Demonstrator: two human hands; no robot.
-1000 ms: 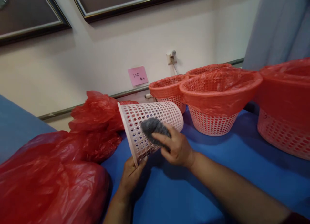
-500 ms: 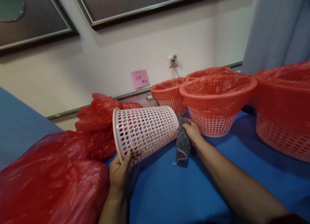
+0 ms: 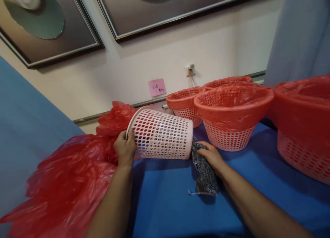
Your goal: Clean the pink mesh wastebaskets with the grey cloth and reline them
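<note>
A white perforated plastic wastebasket (image 3: 165,135) lies on its side above the blue tabletop (image 3: 165,200), its mouth to the left and its base to the right. My left hand (image 3: 125,147) grips it by the rim, thumb on the outer wall. In my right hand (image 3: 210,157) is a grey knitted cloth (image 3: 205,172), pinched between thumb and fingers and touching the basket's base. The cloth's lower end hangs down with a loose thread. The fingers under the cloth are partly hidden.
Red plastic bags (image 3: 74,183) are heaped at the left. Several baskets lined with red bags, among them a near one (image 3: 229,135) and a large one (image 3: 304,155), stand at the right. A pink note (image 3: 157,87) and a socket (image 3: 190,70) are on the wall.
The wastebasket has tilted, its base lower and its rim turned. My left hand has shifted up along the rim. My right hand and the cloth have moved down and slightly right.
</note>
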